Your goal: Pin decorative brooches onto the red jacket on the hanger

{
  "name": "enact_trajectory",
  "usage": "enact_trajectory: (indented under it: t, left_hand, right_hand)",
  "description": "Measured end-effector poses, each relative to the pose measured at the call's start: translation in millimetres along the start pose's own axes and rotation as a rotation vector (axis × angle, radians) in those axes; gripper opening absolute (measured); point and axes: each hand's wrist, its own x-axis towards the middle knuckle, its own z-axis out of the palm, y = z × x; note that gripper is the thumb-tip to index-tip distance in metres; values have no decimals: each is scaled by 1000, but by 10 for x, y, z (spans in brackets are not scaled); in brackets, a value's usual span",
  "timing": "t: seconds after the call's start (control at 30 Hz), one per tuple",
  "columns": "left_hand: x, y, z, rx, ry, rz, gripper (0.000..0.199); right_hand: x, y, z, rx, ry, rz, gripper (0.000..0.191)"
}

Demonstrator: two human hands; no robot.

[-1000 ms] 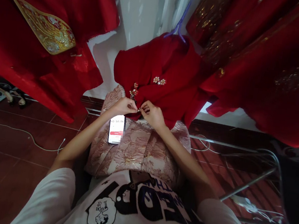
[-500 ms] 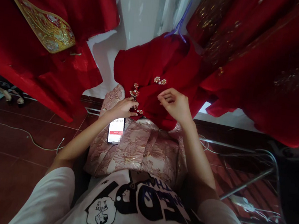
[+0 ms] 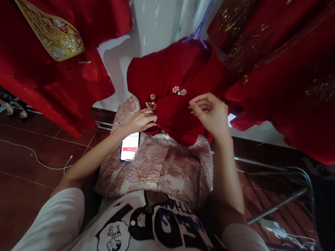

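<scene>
A small red jacket [image 3: 177, 73] hangs on a purple hanger [image 3: 200, 27] in front of me, with pearl flower buttons [image 3: 179, 91] on its front. My left hand [image 3: 139, 121] pinches the jacket's lower front edge just below a pearl clasp [image 3: 151, 102]. My right hand [image 3: 210, 112] is raised beside the upper buttons, fingers curled together near the thumb; whether it holds anything is too small to tell. A phone [image 3: 129, 147] with a lit screen lies on the pink brocade fabric [image 3: 158, 169] across my lap.
Large red embroidered garments hang at the left [image 3: 43, 35] and right [image 3: 301, 69]. A metal wire rack [image 3: 293, 199] stands at the right on the dark red tile floor. A white cable [image 3: 28, 150] runs over the floor at the left. The white wall [image 3: 157, 13] is behind.
My right hand has left the jacket's lower edge, where both hands met, and risen up and to the right beside the upper buttons. My left hand stays at the lower edge.
</scene>
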Motion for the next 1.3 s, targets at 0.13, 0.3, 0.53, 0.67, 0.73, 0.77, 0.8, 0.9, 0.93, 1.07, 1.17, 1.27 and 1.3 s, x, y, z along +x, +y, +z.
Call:
enact_trajectory:
  t: [0.13,0.3,0.53,0.67,0.73,0.77,0.8,0.9,0.93,1.07,1.17,1.27,1.3]
  left_hand:
    - [-21,-31,47,12,30,-20,23]
    - [43,-34,98,-279,158,-256,13]
    - [159,-39,125,-1399,347,-611,39]
    - [180,19,19,-1696,475,-686,16]
    - [192,47,-16,-1726,528,-729,10]
    - [198,62,-27,-1739,541,-742,11]
    - [203,78,-33,-1754,541,-746,12]
    - [213,125,-42,-1778,536,-740,13]
    - [216,137,-43,-1773,544,-742,13]
    - [222,147,-32,-1688,571,-758,11]
    - [222,136,-19,-1608,587,-752,13]
    - [220,132,-17,-1556,614,-733,13]
    - [220,132,-19,-1546,618,-728,13]
  right_hand:
    - [3,3,-5,-5,-5,7,34]
    - [5,15,-17,-11,-19,2,33]
    - [5,4,3,-1,-29,37,35]
    - [3,-14,8,14,-37,39,37]
    - [2,-24,9,20,-41,37,39]
    - [2,-29,9,18,-45,39,40]
    - [1,-35,9,16,-50,41,41]
    - [-1,-47,7,14,-63,45,41]
    - [-1,-47,6,14,-65,44,41]
    - [0,-24,1,-5,-70,36,36]
    - [13,5,6,-88,-48,-4,30]
    - [53,10,27,-281,26,-111,28]
    - [77,2,39,-363,54,-158,29]
